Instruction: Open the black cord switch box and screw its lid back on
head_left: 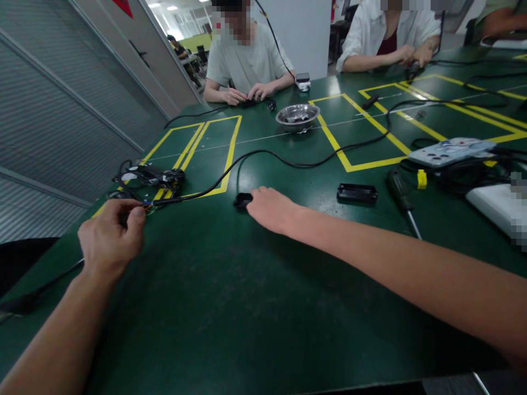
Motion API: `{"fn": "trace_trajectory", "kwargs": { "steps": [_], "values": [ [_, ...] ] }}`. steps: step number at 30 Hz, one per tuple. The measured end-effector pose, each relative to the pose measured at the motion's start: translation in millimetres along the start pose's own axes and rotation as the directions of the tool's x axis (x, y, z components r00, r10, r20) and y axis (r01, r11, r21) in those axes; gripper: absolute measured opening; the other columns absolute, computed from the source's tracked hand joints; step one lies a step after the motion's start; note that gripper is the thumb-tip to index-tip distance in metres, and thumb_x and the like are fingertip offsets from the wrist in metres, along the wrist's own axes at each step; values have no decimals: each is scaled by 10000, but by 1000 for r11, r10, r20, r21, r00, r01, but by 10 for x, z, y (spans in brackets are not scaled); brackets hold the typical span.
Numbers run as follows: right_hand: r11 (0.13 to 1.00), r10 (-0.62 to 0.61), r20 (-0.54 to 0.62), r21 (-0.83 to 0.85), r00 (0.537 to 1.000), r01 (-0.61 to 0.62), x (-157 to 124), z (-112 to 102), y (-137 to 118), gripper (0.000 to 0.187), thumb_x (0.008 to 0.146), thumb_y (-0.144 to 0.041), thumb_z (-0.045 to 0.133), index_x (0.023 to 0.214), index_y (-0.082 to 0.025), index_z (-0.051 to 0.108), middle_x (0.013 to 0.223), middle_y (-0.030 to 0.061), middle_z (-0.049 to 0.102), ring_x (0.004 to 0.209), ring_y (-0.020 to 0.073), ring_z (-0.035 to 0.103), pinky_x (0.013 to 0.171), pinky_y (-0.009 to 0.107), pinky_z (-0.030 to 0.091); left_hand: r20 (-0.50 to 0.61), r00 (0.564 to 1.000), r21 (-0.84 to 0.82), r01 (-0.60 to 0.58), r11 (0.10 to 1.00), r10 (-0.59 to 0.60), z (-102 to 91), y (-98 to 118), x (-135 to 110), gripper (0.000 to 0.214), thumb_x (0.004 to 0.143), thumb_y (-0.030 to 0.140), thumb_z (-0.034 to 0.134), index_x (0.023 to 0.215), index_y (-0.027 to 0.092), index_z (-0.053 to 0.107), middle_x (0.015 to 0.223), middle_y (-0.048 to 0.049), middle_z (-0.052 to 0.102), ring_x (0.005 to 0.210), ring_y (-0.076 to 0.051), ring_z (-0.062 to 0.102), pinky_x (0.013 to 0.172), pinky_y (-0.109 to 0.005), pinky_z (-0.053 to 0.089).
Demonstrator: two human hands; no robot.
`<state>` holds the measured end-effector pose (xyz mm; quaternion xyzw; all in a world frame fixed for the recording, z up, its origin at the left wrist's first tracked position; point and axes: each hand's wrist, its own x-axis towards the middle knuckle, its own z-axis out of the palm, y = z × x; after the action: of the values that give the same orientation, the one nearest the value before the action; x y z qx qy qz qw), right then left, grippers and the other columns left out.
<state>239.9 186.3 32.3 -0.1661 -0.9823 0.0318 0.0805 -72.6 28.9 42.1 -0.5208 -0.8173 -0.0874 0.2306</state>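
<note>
My left hand (113,236) pinches the stripped end of a black cable (181,198), where thin coloured wires show. From there the cable runs right across the green table (214,307). My right hand (269,208) is closed over a small black plastic housing part (242,201) on the tabletop; its fingertips are hidden behind the hand. Beyond my left hand lies a tangle of black cables and parts (154,178). To the right of my right hand is a black rectangular plastic shell (357,193), with its hollow side up.
A screwdriver (398,189), a white power bank-like slab (450,152) and a yellow piece (422,179) lie at right. A metal bowl (298,118) with small parts stands farther back. Yellow tape marks rectangles (233,148). Two people (251,60) work across the table.
</note>
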Motion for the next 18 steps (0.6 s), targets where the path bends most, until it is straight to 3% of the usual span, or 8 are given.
{"fn": "trace_trajectory", "kwargs": {
  "steps": [1, 2, 4, 10, 12, 15, 18],
  "values": [
    [1000, 27, 8, 3, 1000, -27, -170, -54, 116, 308, 902, -339, 576, 1131, -134, 605, 1132, 90, 626, 1006, 192, 617, 859, 413, 530, 3, 1000, 3, -13, 1000, 13, -23, 23, -3, 409, 952, 410, 370, 1177, 140, 579, 906, -34, 624, 816, -181, 587, 731, -257, 388],
    [999, 41, 9, 15, 999, -41, -350, -107, 208, 240, 922, -245, 522, 1026, -73, 653, 1068, 148, 638, 994, 227, 614, 857, 438, 522, 5, 1000, 6, -28, 1000, 28, -53, 55, -7, 411, 951, 410, 368, 1192, 150, 577, 885, -31, 624, 800, -184, 589, 714, -258, 381],
    [998, 38, 11, 54, 999, -39, -721, -215, 316, 278, 928, -158, 436, 921, -53, 694, 1048, 192, 637, 982, 244, 604, 862, 444, 512, 18, 998, 6, -57, 998, 57, -130, 149, -19, 420, 952, 423, 361, 1222, 175, 566, 841, -25, 617, 770, -191, 590, 688, -259, 367],
    [965, -25, -57, 259, 998, 39, -1587, -458, 158, 294, 913, -236, 472, 1079, -182, 709, 1285, 112, 565, 1128, 214, 540, 995, 403, 460, 84, 987, -27, -138, 990, 140, -398, 549, -68, 471, 950, 470, 346, 1323, 225, 499, 823, -21, 609, 700, -190, 571, 650, -256, 353],
    [956, -82, -67, 276, 994, 97, -1723, -470, 48, 312, 921, -250, 464, 1128, -183, 687, 1305, 119, 556, 1140, 226, 530, 989, 420, 456, 76, 982, -60, -170, 984, 174, -494, 689, -76, 480, 948, 492, 338, 1294, 219, 528, 792, -17, 607, 650, -179, 555, 624, -250, 344],
    [969, -158, 14, 196, 987, 152, -1781, -433, -60, 303, 936, -231, 425, 1102, -170, 670, 1294, 126, 574, 1128, 251, 536, 937, 452, 468, 65, 970, -121, -227, 966, 236, -679, 936, -76, 489, 939, 550, 339, 1114, 205, 637, 677, 1, 590, 567, -153, 529, 575, -230, 320],
    [980, -141, 51, 146, 989, 133, -1714, -400, -65, 236, 929, -239, 447, 1047, -170, 639, 1223, 106, 610, 1048, 242, 557, 878, 444, 484, 121, 945, -139, -286, 948, 303, -884, 1247, -65, 461, 942, 552, 413, 1056, 168, 641, 676, 3, 598, 568, -137, 538, 571, -212, 327]
  ]
}}
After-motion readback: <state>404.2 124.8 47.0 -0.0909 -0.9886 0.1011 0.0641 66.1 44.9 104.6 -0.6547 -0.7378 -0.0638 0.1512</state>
